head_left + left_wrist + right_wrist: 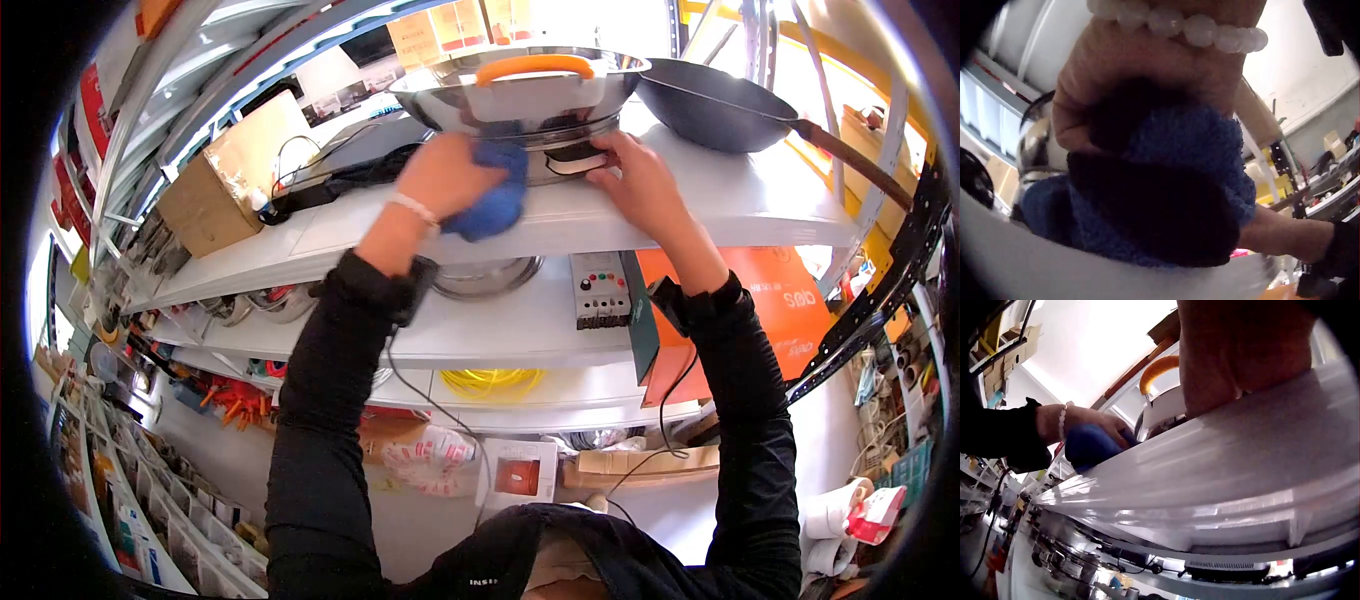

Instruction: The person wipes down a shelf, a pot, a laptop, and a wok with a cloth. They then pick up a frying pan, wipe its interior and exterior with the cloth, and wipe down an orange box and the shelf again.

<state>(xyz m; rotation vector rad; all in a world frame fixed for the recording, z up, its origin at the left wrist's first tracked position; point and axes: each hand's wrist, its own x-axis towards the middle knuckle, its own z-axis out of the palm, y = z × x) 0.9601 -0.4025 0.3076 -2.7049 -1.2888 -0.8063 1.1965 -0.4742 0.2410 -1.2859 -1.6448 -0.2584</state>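
In the head view a shiny steel pot point(515, 100) with an orange handle point(535, 68) stands on the white upper shelf. My left hand point(445, 178), with a beaded bracelet at the wrist, grips a bunched blue cloth point(492, 195) against the pot's lower left side. The left wrist view shows the cloth point(1188, 147) bulging out of the curled left hand point(1141, 69). My right hand point(645, 185) pinches the end of a dark-edged side handle point(572, 160) low on the pot. In the right wrist view its fingertips are hidden behind the shelf edge.
Right of the pot sits a black frying pan point(715, 105), its long handle point(850, 160) reaching past the shelf's end. A cardboard box point(215, 195) stands at the left. Below are a control box point(601, 285), an orange carton point(770, 320) and coiled yellow hose point(490, 382).
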